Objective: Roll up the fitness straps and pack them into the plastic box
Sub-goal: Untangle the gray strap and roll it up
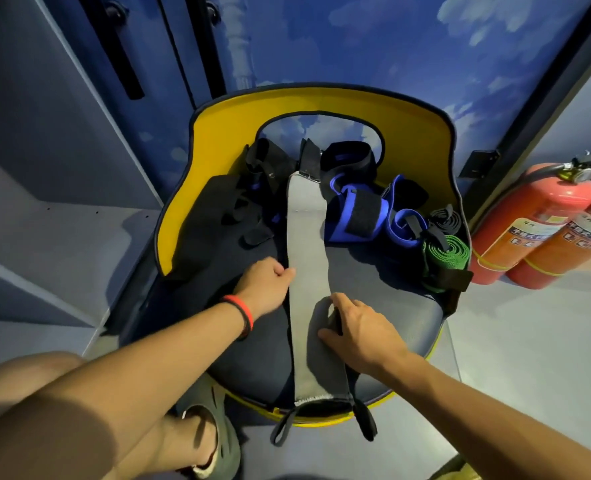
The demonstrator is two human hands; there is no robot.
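Note:
A long grey strap [308, 244] lies flat down the middle of a dark seat [387, 306], its near end with black loops hanging over the front edge. My left hand [264, 289] pinches the strap's left edge. My right hand [356, 329] rests on its right edge, fingers spread and lightly curled. Blue and black straps [356, 216] lie heaped at the back of the seat. A rolled green strap [443, 261] and a rolled black strap [445, 220] sit at the right. No plastic box is in view.
The seat has a yellow curved back [218, 133]. Two red fire extinguishers [536, 230] lie on the floor to the right. Grey locker panels [44, 168] stand at the left. My sandalled foot [214, 441] is on the floor below the seat.

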